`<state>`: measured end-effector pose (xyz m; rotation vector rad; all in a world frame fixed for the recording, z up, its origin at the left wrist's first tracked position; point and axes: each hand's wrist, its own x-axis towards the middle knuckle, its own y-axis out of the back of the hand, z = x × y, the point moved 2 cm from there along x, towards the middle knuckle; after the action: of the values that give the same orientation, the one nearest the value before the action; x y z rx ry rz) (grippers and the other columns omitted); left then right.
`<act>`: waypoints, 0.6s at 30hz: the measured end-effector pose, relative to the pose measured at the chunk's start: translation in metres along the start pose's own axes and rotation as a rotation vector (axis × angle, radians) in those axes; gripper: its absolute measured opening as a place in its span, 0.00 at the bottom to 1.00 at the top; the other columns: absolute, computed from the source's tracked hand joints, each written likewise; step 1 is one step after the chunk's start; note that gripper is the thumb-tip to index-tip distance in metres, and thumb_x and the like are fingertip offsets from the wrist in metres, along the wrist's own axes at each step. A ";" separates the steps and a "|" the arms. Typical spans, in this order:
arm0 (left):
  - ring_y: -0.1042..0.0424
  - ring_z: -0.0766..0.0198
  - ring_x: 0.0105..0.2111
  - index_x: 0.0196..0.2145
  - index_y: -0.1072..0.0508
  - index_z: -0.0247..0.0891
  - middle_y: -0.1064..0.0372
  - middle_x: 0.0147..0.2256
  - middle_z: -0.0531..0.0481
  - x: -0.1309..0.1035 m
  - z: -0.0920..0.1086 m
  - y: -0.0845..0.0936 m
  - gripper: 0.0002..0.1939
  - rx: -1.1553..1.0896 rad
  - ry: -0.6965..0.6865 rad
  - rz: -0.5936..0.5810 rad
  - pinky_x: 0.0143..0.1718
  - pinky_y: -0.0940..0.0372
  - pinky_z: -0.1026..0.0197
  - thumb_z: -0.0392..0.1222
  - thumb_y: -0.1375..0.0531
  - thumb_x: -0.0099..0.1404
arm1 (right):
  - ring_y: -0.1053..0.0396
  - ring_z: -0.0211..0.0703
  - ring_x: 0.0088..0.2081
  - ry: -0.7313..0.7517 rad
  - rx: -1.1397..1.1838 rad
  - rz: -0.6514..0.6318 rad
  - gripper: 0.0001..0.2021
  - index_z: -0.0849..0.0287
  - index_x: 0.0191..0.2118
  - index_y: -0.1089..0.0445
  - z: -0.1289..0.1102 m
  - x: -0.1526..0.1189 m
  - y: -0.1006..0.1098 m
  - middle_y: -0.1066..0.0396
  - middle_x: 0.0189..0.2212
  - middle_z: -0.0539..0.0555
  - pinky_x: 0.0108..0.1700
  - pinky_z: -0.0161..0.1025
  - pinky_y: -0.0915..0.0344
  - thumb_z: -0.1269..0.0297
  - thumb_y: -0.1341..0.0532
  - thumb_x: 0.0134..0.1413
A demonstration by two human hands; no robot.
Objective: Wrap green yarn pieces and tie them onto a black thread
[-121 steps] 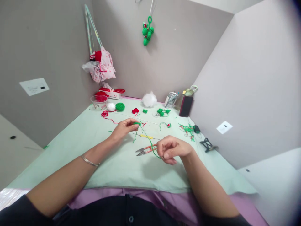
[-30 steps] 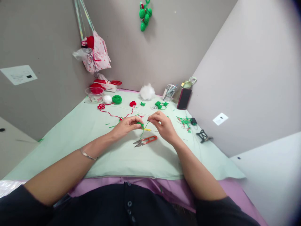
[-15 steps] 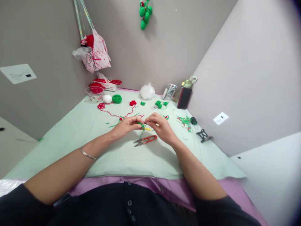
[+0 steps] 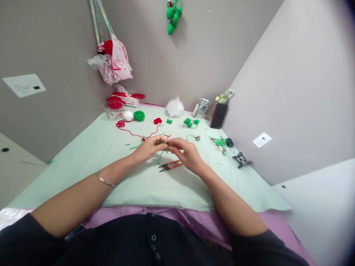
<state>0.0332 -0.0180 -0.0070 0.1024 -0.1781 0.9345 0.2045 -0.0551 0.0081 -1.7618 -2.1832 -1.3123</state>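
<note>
My left hand (image 4: 149, 147) is closed in a pinch on a small green crochet piece (image 4: 165, 147), which the fingers mostly cover. My right hand (image 4: 187, 152) meets it from the other side, thumb and fingers pressed together on the same piece. A green yarn tail (image 4: 159, 159) hangs from the piece towards the table. Whether a hook or needle is in the right fingers, I cannot tell. Just below the hands lie thread snips (image 4: 168, 166) with orange handles, partly behind my right hand. Red yarn bits (image 4: 167, 136) lie beyond the fingertips.
Behind the hands are a red yarn bundle (image 4: 158, 120), a green yarn ball (image 4: 139, 115), white stuffing (image 4: 175, 107) and green crochet pieces (image 4: 191, 122). Yarn scraps (image 4: 219, 142) and a black clip-like stand (image 4: 241, 160) lie right. A phone (image 4: 219, 115) leans against a bottle (image 4: 222, 98).
My right fingers have come down and closed in against the green piece. The yarn tail has swung left. A yellow handle seen below the fingers is now almost wholly hidden.
</note>
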 end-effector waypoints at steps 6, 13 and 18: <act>0.27 0.62 0.36 0.35 0.31 0.36 0.28 0.32 0.51 -0.002 -0.003 -0.002 0.07 0.063 0.072 -0.008 0.45 0.37 0.57 0.40 0.38 0.60 | 0.30 0.38 0.35 0.017 -0.001 0.081 0.06 0.56 0.36 0.27 -0.008 0.002 0.004 0.28 0.36 0.54 0.35 0.35 0.32 0.64 0.40 0.61; 0.29 0.63 0.36 0.29 0.36 0.38 0.30 0.30 0.54 -0.003 0.000 -0.001 0.08 0.107 0.080 0.015 0.40 0.38 0.59 0.39 0.38 0.56 | 0.28 0.35 0.25 -0.302 0.649 -0.001 0.14 0.56 0.38 0.37 -0.011 0.004 0.004 0.28 0.31 0.50 0.27 0.34 0.30 0.50 0.40 0.60; 0.30 0.62 0.33 0.29 0.34 0.38 0.29 0.30 0.52 -0.001 -0.001 0.003 0.07 0.142 0.099 -0.006 0.35 0.39 0.60 0.41 0.38 0.55 | 0.29 0.35 0.25 -0.316 0.702 0.210 0.16 0.54 0.37 0.40 0.004 0.010 0.030 0.34 0.25 0.44 0.30 0.34 0.28 0.49 0.37 0.56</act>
<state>0.0304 -0.0175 -0.0085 0.1867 -0.0194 0.9439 0.2273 -0.0451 0.0278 -1.8781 -2.1253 -0.1713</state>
